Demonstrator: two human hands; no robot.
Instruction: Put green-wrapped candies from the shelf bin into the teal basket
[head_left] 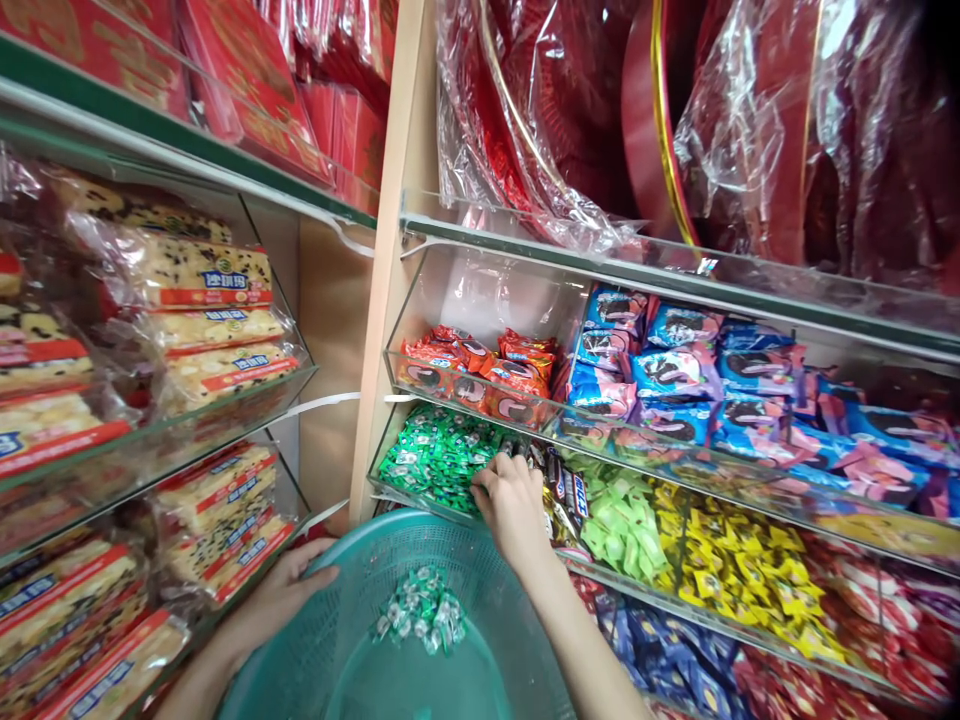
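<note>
My left hand (281, 590) grips the left rim of a green plastic basket (427, 690), thumb over the edge. Inside the basket lies a small heap of green-and-white wrapped candies (422, 610). My right hand (514, 505) reaches over the basket to the shelf, at the right edge of a clear bin of green wrapped candies (435, 455). Its fingers are curled together, and whatever they hold, if anything, is hidden. Just right of that hand are dark-wrapped chocolate bars (566, 490).
Light green candies (622, 525) and yellow candies (742, 560) fill bins to the right. Above sit red cookie packs (487, 370) and blue cookie packs (675, 370) behind a clear shelf lip. Packaged pastries (217, 320) line the left shelves. A wooden upright (382, 260) divides the shelving.
</note>
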